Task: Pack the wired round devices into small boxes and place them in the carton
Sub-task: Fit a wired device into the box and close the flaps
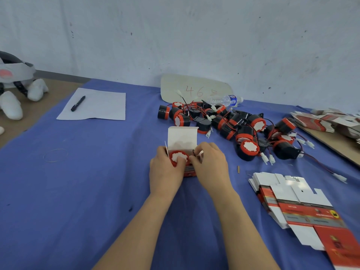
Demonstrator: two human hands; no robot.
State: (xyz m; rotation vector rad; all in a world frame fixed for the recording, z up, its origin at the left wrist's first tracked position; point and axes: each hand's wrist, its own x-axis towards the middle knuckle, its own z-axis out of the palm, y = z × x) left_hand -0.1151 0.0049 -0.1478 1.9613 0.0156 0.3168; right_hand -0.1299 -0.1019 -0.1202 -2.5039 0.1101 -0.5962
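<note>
A small red and white box (182, 138) stands on the blue cloth with its white lid flap up. A round device (178, 157) with a red rim and white face sits in its open top. My left hand (165, 170) grips the box's left side, thumb on the device. My right hand (209, 166) holds the right side, its fingers pinching the device's dark wire at the opening. A pile of several black and red wired devices (233, 123) lies behind the box. No carton is in view.
Flat unfolded boxes (288, 201) lie stacked at the right front, more (331, 121) on a cardboard sheet at far right. A water bottle (226, 100) and a numbered card (194, 88) lie behind the pile. Paper with a pen (78, 103) lies at left.
</note>
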